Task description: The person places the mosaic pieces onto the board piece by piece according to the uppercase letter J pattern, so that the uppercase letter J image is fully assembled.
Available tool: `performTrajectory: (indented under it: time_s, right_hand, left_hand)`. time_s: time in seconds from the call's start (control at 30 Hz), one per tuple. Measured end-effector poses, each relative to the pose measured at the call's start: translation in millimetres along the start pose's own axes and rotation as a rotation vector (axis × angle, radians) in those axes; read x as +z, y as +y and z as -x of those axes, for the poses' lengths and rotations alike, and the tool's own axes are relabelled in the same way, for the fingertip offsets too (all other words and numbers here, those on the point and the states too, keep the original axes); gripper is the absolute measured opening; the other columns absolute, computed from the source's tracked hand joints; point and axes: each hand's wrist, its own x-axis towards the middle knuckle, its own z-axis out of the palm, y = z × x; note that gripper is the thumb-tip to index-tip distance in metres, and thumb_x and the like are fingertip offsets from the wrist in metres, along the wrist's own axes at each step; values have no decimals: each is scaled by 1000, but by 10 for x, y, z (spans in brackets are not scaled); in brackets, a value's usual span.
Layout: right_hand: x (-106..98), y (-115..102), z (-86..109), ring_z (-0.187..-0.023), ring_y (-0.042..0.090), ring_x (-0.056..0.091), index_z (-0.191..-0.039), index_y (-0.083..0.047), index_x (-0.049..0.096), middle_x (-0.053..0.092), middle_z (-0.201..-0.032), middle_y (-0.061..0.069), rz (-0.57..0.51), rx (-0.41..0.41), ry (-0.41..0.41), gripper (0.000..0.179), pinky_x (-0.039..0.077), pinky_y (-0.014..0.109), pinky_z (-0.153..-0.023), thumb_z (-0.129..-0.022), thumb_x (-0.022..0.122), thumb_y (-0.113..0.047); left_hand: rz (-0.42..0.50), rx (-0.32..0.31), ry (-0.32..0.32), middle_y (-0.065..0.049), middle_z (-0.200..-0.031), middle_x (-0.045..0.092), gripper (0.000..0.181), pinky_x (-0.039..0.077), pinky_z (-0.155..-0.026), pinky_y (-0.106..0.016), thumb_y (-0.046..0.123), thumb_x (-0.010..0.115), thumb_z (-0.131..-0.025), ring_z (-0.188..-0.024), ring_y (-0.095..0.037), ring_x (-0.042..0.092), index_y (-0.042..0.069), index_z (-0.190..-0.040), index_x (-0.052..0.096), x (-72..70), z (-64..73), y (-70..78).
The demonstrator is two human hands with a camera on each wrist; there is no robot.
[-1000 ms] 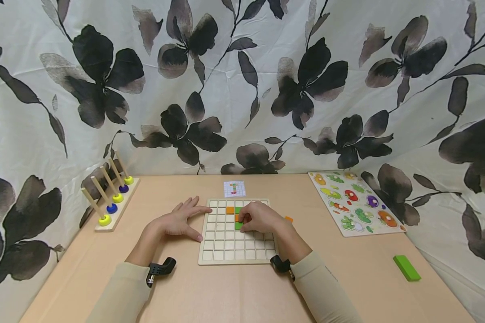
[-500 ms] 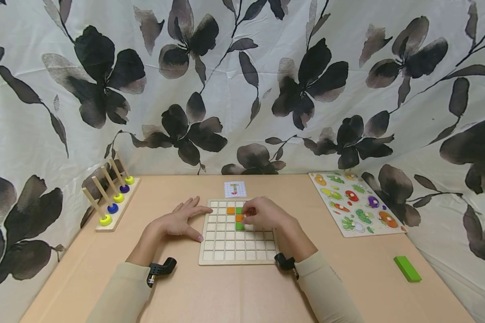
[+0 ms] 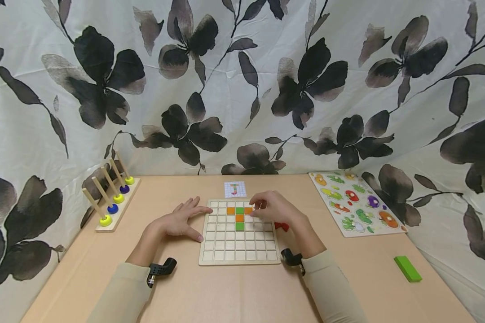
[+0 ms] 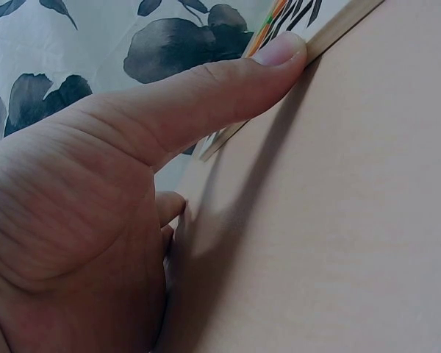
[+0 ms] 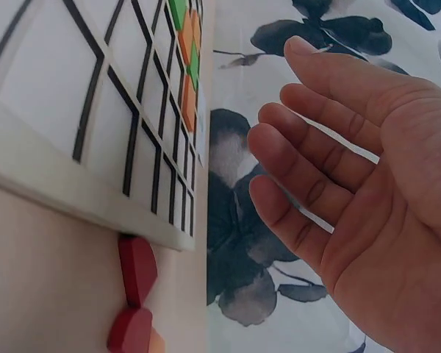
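Note:
A pale grid board (image 3: pixel 239 256) lies flat on the table. Several square tiles sit in its cells: an orange tile (image 3: pixel 230 210), a green tile (image 3: pixel 240 210) and another orange tile (image 3: pixel 248 210) in one row, with an orange tile (image 3: pixel 240 218) and a green tile (image 3: pixel 240 226) below the middle one. My left hand (image 3: pixel 182 220) touches the board's left edge with thumb and forefinger extended; the left wrist view shows the thumb (image 4: pixel 228 92) against that edge. Above the upper right cells hovers my right hand (image 3: pixel 279 211), its fingers loosely bent, nothing between them in the right wrist view.
Red pieces (image 3: pixel 282 226) lie right of the board, partly behind the right wrist. A pattern card (image 3: pixel 235 189) is behind the board. A peg stand with rings (image 3: pixel 123 202) is far left; a vegetable picture board (image 3: pixel 357 204) and a green block (image 3: pixel 407 268) are on the right.
My right hand has drawn back rightward and up from the tiles, uncovering the orange tile at the row's right end. Red pieces now show beside the wrist. My left hand has stayed put.

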Motion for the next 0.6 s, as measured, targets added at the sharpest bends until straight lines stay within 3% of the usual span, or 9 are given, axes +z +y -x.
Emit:
performTrajectory:
  time_s: [0.23,0.43,0.6]
  right_hand:
    - [-91,83,55,-89,18,62,-130,-10,70,71,-101,0,-16,53,42,41,54,31,-75,-93,80,-22]
    - [-189,164,102,-94,22,63,-131,-15,70,72,-115,14,-37,83,78,40,54,35,-83,-93,80,-23]
    - [-249,216,126,-96,24,62,-129,-14,70,72,-115,14,-70,97,89,39,54,35,-83,-92,80,-22]
  left_hand:
    - [-6,11,-3,-27,-173,6,91,-1,-127,-68,53,89,-72,-160,-48,-3,28,-151,52,-5,6,-5]
    - [-6,21,-5,-27,-173,6,91,-1,-127,-68,53,89,-73,-160,-49,-3,28,-152,52,-10,9,-7]
    - [-6,17,-6,-27,-173,6,91,-1,-127,-68,53,89,-73,-160,-49,-3,28,-152,52,-8,3,-13]
